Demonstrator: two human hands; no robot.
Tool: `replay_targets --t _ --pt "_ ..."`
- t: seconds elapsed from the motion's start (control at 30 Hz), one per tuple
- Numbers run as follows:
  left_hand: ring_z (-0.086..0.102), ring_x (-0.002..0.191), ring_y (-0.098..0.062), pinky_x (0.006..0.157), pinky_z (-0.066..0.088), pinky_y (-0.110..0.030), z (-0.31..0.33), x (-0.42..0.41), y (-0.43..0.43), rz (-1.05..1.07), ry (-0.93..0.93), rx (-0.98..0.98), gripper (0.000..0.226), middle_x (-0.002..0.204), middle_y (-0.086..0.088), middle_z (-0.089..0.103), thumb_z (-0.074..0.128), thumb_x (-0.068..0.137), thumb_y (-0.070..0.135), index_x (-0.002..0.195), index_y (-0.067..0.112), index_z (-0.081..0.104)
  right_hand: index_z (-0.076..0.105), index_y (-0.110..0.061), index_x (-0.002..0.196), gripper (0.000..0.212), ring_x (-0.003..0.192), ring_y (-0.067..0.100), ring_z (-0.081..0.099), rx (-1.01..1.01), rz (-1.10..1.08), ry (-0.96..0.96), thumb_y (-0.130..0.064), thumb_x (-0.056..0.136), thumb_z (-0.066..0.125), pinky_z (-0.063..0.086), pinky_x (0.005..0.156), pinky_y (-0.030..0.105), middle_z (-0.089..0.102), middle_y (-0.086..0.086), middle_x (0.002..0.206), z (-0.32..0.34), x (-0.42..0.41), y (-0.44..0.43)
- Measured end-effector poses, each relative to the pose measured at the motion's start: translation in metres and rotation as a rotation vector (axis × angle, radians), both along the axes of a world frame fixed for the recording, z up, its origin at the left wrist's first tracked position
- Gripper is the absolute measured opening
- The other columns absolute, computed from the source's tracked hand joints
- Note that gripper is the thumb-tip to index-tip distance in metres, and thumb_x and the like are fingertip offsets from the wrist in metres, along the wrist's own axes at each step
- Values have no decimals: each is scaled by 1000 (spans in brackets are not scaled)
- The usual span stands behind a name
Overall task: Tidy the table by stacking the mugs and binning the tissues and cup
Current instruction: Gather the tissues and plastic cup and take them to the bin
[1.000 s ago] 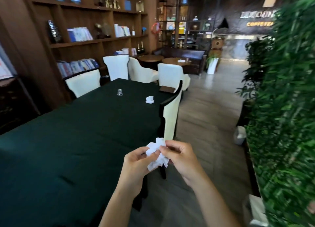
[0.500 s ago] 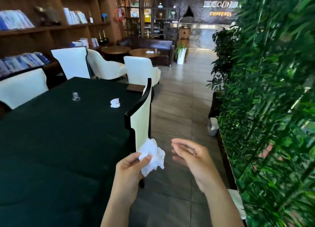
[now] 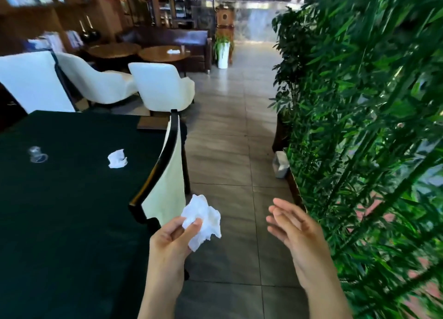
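Observation:
My left hand [image 3: 171,240] pinches a crumpled white tissue [image 3: 203,219] over the floor, just past the table's right edge. My right hand [image 3: 296,232] hovers open to its right, fingers spread, holding nothing. A second crumpled tissue [image 3: 117,159] lies on the dark green tablecloth [image 3: 60,211]. A clear plastic cup [image 3: 37,153] lies on its side further left on the cloth. A small white bin [image 3: 280,164] stands on the floor against the plants. No mugs are in view.
A white chair with a black frame [image 3: 165,172] is pushed against the table's right side. A wall of green plants [image 3: 359,127] lines the right. Grey floor tiles [image 3: 227,131] run between them. More white chairs [image 3: 160,86] and round wooden tables stand beyond.
Both hands held the tissue a second ago. My right hand let go and moved off to the right. The view has swung right, toward the aisle and plants.

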State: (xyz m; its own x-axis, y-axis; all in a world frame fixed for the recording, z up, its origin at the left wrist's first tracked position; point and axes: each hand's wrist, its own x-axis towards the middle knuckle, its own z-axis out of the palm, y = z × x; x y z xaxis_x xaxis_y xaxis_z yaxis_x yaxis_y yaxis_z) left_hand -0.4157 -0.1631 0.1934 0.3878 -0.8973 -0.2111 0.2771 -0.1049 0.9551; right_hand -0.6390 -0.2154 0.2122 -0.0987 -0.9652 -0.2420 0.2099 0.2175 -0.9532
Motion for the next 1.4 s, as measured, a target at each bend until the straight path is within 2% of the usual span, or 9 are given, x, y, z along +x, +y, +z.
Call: replay_targets --t 0.17,0.4,0.53,0.67,0.73,0.93,1.03,1.17,1.4 --pt "55 59 -14 68 44 -29 -14 -4 -82 14 11 2 26 63 0 58 78 89 18 82 -5 67 75 -25 110 21 101 12 76 1 38 66 -13 94 71 61 88 33 79 -3 104 -17 -6 -71" --pt "60 74 -22 87 46 -42 -13 -36 -214 30 -38 -12 22 64 4 62 83 84 21 66 15 72 75 -27 114 22 94 2 74 -11 60 78 -19 94 73 58 100 40 80 -13 99 -16 -40 -206" --pt "51 79 -26 83 39 -44 -3 -53 -289 47 -45 -53 51 68 -4 54 85 66 42 80 -2 65 76 -26 113 22 94 9 75 -15 71 56 -18 93 73 57 102 45 80 -12 100 -8 -54 -290" --pt "58 79 -26 85 43 -43 -2 -54 -342 88 -62 -51 20 66 1 63 83 83 21 73 8 73 76 -29 113 20 97 13 75 -11 103 46 -22 94 72 57 101 44 79 -14 102 -5 -50 -355" --pt "60 82 -28 85 45 -44 -3 -49 -360 108 -62 -34 24 72 -5 66 84 80 23 78 3 71 75 -27 114 21 97 11 75 -13 144 47 -23 94 72 59 99 41 79 -11 102 -3 -40 -378" --pt "62 84 -27 85 46 -45 -4 -10 -422 259 -26 -29 62 81 -13 67 87 59 43 93 -5 70 75 -23 113 20 99 11 74 19 288 56 -16 95 71 60 93 30 77 -1 111 -8 21 -453" --pt "52 83 -26 82 38 -45 -6 27 -459 320 -7 -57 51 75 -11 55 86 59 41 76 0 61 75 -23 113 19 98 3 73 -5 352 88 -17 95 71 61 86 22 76 -3 111 -8 58 -494" --pt "42 81 -29 80 32 -46 -6 92 -510 406 2 -106 58 78 -14 42 85 71 38 78 -8 50 76 -27 113 19 101 5 73 -28 426 147 -22 95 71 59 91 27 75 -7 112 0 123 -561" --pt "59 78 -32 76 47 -45 0 216 -577 546 4 -53 15 81 -20 61 77 92 20 84 7 76 74 -31 113 20 100 -3 72 -125 651 196 -22 96 70 59 93 27 74 -9 113 37 274 -655"
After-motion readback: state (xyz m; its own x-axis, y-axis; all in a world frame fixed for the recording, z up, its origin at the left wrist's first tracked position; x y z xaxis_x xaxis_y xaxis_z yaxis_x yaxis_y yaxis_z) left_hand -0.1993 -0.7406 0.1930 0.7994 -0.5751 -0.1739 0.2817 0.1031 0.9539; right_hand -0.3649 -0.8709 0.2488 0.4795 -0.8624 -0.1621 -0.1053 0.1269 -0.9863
